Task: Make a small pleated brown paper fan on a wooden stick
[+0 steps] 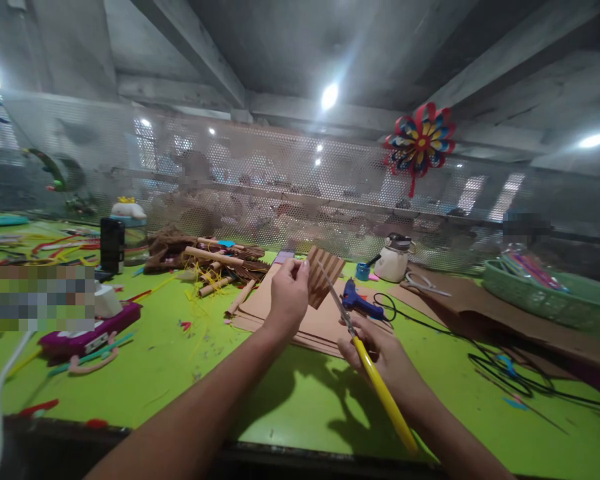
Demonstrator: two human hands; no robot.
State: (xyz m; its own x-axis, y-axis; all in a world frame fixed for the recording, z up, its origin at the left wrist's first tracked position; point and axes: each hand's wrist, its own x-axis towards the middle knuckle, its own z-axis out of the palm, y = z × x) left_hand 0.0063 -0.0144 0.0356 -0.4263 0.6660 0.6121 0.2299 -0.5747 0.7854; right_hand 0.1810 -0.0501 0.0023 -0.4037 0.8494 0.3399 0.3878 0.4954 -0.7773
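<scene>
My left hand (289, 290) pinches a small brown piece of card with darker stripes (326, 270) by its left edge, raised over the work surface. Yellow-handled scissors (373, 373) are gripped in my right hand (380, 350). Their blades point up and away, with the tips at the striped card in this view; whether they touch it I cannot tell. Below both hands lie stacked tan paper sheets (260, 303). Just beyond my right hand rests a blue glue gun (360, 301) with a black cord.
On the green table (180, 393), brown paper rolls (215, 257) and yellow strings lie left of centre. A purple power strip (93, 333) and black phone (112, 245) are farther left. To the right are a white jug (393, 260), brown paper (460, 300), coiled cord and a green basket (545, 293).
</scene>
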